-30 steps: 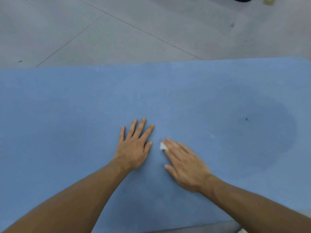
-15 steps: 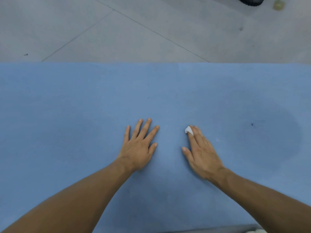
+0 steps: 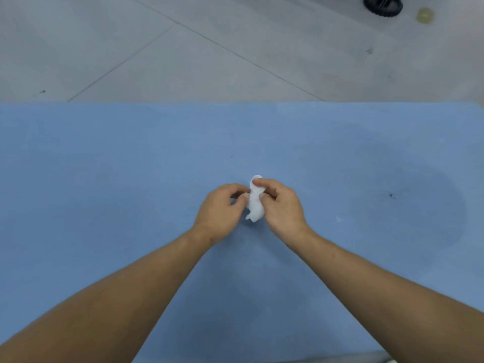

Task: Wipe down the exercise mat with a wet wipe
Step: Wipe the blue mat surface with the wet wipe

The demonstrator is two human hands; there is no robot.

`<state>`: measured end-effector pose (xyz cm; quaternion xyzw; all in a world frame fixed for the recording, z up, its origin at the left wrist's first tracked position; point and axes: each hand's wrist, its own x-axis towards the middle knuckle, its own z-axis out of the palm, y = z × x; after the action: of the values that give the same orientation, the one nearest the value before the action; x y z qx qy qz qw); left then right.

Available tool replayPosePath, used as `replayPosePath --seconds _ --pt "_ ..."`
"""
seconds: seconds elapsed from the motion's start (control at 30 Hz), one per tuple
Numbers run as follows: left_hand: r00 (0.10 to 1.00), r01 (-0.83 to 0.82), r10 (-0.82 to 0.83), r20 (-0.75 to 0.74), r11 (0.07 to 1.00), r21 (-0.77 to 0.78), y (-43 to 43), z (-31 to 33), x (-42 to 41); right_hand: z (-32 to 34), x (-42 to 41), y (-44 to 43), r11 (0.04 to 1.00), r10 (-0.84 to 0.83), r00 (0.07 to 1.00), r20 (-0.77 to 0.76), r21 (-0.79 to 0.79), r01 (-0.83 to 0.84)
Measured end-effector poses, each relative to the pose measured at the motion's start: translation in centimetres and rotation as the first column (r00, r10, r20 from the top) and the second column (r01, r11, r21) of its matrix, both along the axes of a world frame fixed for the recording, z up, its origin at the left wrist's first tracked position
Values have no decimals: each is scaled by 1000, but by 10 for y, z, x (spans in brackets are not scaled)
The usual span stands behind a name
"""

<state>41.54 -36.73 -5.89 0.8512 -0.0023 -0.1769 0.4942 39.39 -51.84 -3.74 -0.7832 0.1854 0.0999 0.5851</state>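
Here, blue mat (image 3: pixel 104 192) with darker patch (image 3: pixel 419 205), grey floor (image 3: pixel 235 48), left hand (image 3: pixel 221 208) and right hand (image 3: pixel 281 208) pinching wipe (image 3: pixel 255 205)

Well beyond the left hand (image 3: pixel 221 210) and the right hand (image 3: pixel 281 208) lies a pale grey floor (image 3: pixel 235 79) of large smooth slabs. A thin dark joint (image 3: pixel 248 62) crosses it slantwise, running away from the right hand's side toward the far left. A second joint (image 3: pixel 117 64) branches off it and slants back toward the left hand's side. A dark speck (image 3: pixel 42 91) lies far out to the left, and a dark smudge (image 3: pixel 369 51) ahead to the right. Farthest off, beyond the right hand, a black toothed wheel (image 3: pixel 382 5) is cut by the frame's edge, with a small yellowish disc (image 3: pixel 425 15) just beside it. The light is soft and even.
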Motion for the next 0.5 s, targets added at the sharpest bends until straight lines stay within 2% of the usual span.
replayPosePath --seconds 0.13,0.27,0.37,0.5 --pt "984 -163 144 -109 966 -199 -2 17 10 11 17 7 997 -72 997 12 37 72" --pt "935 -249 112 -335 882 -399 1 23 14 17 29 6 997 -77 997 -21 27 78" --pt "920 -281 113 -377 858 -431 5 27 18 21 35 0 984 -78 994 -79 151 90" --pt "875 -402 220 -431 826 -395 3 34 27 20 39 -9 981 -39 994 -100 186 58"
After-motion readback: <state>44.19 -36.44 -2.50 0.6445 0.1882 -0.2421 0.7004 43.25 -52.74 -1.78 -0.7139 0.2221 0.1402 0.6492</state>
